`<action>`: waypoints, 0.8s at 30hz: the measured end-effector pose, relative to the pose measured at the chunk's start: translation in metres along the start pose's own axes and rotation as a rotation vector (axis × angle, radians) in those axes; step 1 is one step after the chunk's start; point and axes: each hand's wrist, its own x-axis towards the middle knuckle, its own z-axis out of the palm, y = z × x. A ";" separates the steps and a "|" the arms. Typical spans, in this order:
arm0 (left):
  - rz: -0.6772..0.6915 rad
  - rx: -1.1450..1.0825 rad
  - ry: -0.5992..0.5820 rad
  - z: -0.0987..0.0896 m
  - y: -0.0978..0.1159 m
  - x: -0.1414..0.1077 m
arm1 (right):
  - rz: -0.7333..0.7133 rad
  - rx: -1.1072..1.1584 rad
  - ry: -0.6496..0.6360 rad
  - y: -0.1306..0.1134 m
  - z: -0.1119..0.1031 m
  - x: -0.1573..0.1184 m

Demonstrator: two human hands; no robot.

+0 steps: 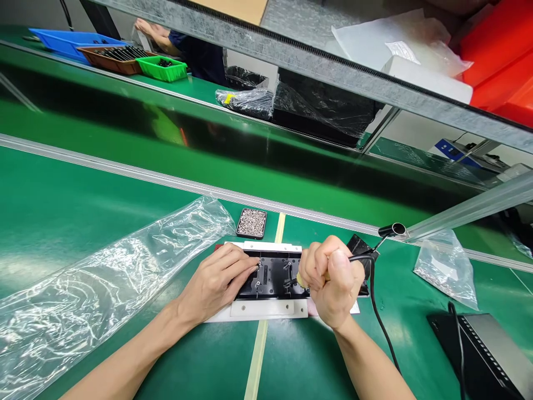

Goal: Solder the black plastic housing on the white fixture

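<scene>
A black plastic housing [271, 278] with small posts lies in a white fixture [266, 308] on the green bench. Over its left end, my left hand [219, 280] has thumb and fingertips pressed together near a post; anything between them is too small to make out. My right hand [331, 278] is closed around a soldering iron [300, 279], of which a yellow collar shows. Its tip points down into the housing's right part, and its black cord leaves from the top of the fist. Behind the housing sits a small black tray [251, 223] of tiny silvery metal pieces.
A soldering iron stand [391, 230] is at the right rear. Clear plastic film [112, 294] covers much of the left side. A plastic bag [447, 269] and a dark device [478, 347] lie right. A metal shelf [316, 61] crosses above; another person's hand [152, 29] shows beyond.
</scene>
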 end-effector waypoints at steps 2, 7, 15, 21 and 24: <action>0.001 -0.003 0.001 0.000 0.000 0.001 | 0.002 -0.004 0.001 0.000 0.000 0.000; 0.002 0.010 -0.002 0.000 -0.001 0.001 | -0.006 -0.014 0.005 0.001 0.000 0.000; 0.006 0.003 -0.007 -0.001 -0.001 0.001 | 0.007 -0.023 0.004 0.000 0.000 0.000; 0.003 0.001 -0.010 0.000 -0.002 0.000 | 0.003 -0.026 0.010 0.002 0.000 0.000; 0.001 0.005 -0.009 0.000 -0.002 0.000 | -0.006 -0.028 0.005 0.001 0.001 0.000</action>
